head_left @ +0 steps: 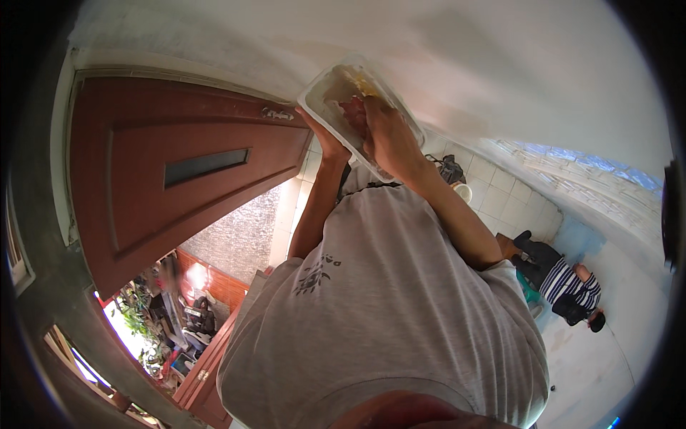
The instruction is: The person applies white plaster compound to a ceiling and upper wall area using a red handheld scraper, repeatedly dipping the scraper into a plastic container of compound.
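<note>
A whitish rectangular plastic container (320,91) is held up in front of my chest, tilted so its inside shows. My left hand (331,141) grips it from beneath along its left side. Reaching into the container is my right hand (391,136), its fingers curled down against a dark red, crumpled piece (352,112). Whether that piece is cloth or something else, I cannot make out. Yellowish bits (361,80) lie towards the container's far end. The fingertips of my right hand are partly hidden by the hand itself.
A brown wooden door (193,154) stands open on the left, with plants and clutter beyond. Pale wall (471,79) rises close ahead. On the tiled floor (493,189) are a dark bag (449,169) and a whitish tub (463,192). Another person (564,282) in stripes is at right.
</note>
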{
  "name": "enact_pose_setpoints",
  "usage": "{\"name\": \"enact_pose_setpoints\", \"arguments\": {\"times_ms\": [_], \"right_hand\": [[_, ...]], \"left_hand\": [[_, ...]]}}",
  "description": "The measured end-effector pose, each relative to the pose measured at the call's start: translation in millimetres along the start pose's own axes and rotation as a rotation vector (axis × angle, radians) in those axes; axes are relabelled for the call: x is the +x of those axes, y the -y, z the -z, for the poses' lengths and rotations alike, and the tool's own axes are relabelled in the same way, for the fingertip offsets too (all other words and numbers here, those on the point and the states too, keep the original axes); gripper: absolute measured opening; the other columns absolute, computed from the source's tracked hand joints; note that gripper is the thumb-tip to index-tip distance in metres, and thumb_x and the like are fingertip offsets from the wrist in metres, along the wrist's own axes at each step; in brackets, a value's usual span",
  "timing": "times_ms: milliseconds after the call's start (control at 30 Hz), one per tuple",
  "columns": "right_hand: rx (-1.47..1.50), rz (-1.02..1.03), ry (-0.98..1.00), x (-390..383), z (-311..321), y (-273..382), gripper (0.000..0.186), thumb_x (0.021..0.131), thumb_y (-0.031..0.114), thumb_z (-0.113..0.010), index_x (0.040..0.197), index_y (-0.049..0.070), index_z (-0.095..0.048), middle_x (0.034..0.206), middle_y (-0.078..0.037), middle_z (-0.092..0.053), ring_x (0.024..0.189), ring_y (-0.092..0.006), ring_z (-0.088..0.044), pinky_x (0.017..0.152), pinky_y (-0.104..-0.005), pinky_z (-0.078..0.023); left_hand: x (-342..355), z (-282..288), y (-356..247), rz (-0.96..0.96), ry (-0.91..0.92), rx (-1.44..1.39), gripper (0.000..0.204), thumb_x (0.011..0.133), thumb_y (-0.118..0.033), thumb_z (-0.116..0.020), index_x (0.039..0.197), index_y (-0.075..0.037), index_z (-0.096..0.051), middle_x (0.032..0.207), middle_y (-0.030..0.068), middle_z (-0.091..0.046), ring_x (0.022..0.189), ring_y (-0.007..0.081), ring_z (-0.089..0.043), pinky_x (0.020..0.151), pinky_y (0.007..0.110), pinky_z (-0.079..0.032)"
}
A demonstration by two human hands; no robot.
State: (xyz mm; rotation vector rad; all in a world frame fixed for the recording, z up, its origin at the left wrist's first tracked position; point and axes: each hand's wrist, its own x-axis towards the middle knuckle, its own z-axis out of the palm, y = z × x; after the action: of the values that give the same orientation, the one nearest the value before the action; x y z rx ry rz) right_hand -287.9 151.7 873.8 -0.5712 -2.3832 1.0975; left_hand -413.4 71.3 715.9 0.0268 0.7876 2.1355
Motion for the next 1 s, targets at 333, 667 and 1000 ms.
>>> {"name": "enact_pose_setpoints", "arguments": {"times_ms": [333,667,1000], "right_hand": [[-0.015,-0.124,0.089,-7,11,-21,0.059,0.080,-0.002,-0.071,0.134,-0.006,-0.048,0.113,-0.031,-0.065,0.102,-0.0516,-0.066,0.083,-0.0541,-0.056],[-0.091,-0.158,0.156,-3,25,16,0.050,0.078,-0.010,-0.064,0.126,-0.005,-0.050,0.102,-0.030,-0.067,0.093,-0.0497,-0.068,0.076,-0.0544,-0.056],[-0.200,-0.114,0.066,7,19,10,0.043,0.089,0.003,-0.061,0.129,-0.006,-0.048,0.103,-0.028,-0.067,0.094,-0.0468,-0.069,0.073,-0.0537,-0.058]], "left_hand": [[-8,-35,3,0.006,-0.072,0.065,0.088,0.096,-0.085,-0.024,0.136,-0.013,-0.054,0.114,0.0038,-0.063,0.100,0.0187,-0.063,0.084,0.033,-0.055],[-3,-11,11,0.136,0.545,-0.552,0.046,0.108,-0.040,-0.051,0.142,-0.009,-0.054,0.138,0.0116,-0.059,0.128,0.0279,-0.056,0.114,0.046,-0.046],[-17,-45,-4,-0.010,-0.046,0.062,0.086,0.100,-0.080,-0.021,0.140,-0.011,-0.052,0.130,0.0079,-0.061,0.121,0.0237,-0.058,0.106,0.041,-0.048]]}}
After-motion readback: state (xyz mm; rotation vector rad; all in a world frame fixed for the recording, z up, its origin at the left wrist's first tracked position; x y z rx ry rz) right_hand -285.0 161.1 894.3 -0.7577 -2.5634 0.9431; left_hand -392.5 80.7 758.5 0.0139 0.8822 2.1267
